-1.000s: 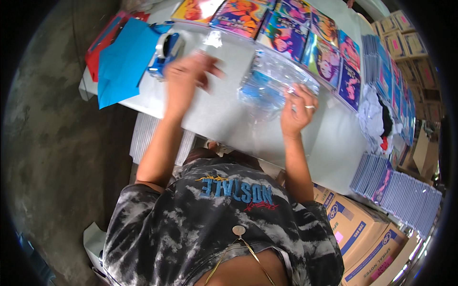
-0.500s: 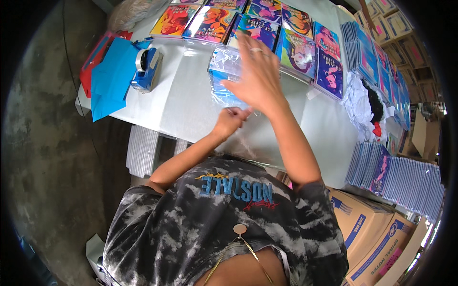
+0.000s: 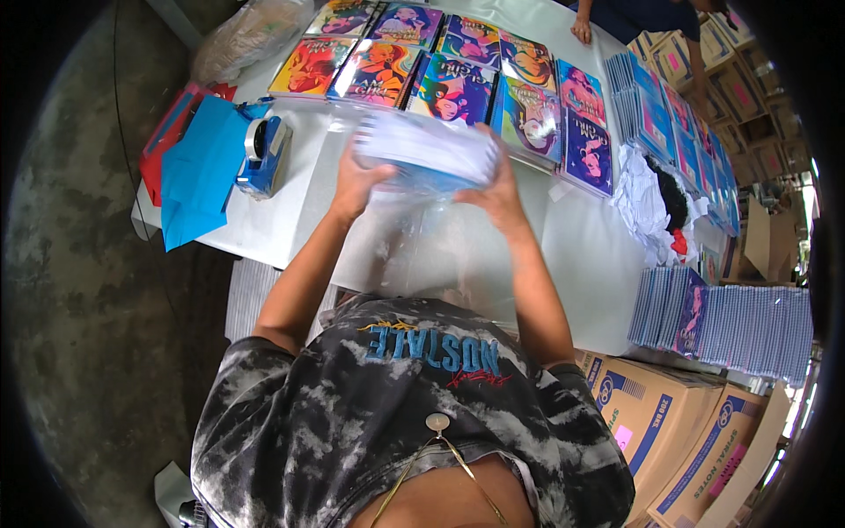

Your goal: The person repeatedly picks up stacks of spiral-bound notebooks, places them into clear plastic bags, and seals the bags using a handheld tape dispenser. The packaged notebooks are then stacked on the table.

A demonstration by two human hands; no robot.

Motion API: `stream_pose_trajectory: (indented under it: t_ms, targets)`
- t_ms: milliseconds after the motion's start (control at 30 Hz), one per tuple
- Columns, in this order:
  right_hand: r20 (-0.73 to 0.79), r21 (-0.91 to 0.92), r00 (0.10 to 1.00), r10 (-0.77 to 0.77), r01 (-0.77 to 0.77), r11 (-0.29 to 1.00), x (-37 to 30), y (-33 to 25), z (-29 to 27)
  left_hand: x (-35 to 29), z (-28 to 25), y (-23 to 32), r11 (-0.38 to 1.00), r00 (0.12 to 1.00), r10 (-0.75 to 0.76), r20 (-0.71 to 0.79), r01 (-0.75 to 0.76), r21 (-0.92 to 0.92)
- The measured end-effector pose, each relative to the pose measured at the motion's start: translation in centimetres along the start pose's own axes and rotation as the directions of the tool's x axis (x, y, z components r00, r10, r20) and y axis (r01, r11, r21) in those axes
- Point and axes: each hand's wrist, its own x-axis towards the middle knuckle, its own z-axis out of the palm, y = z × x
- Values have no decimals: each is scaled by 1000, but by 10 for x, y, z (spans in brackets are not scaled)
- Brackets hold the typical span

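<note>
Under both hands runs a white table (image 3: 581, 255), its near edge partly hidden by the torso. Beyond them, rows of spiral notebooks (image 3: 453, 88) bear stylised cover lettering. Left hand (image 3: 355, 183) and right hand (image 3: 499, 189), half-curled, grip opposite ends of a motion-blurred, plastic-wrapped notebook stack (image 3: 422, 154). Leftward stands a blue tape dispenser (image 3: 264, 158).
</note>
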Motion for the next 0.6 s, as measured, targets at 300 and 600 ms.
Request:
stream_pose_trajectory:
  t_ms: [300, 600]
  targets:
    - [-230, -400, 929, -289, 180, 899, 63, -31, 36, 60, 23, 104, 659, 786, 617, 19, -531, 533]
    - [-420, -205, 806, -417, 363, 909, 29, -9, 2, 58, -57, 97, 794, 886, 462, -42, -391, 466]
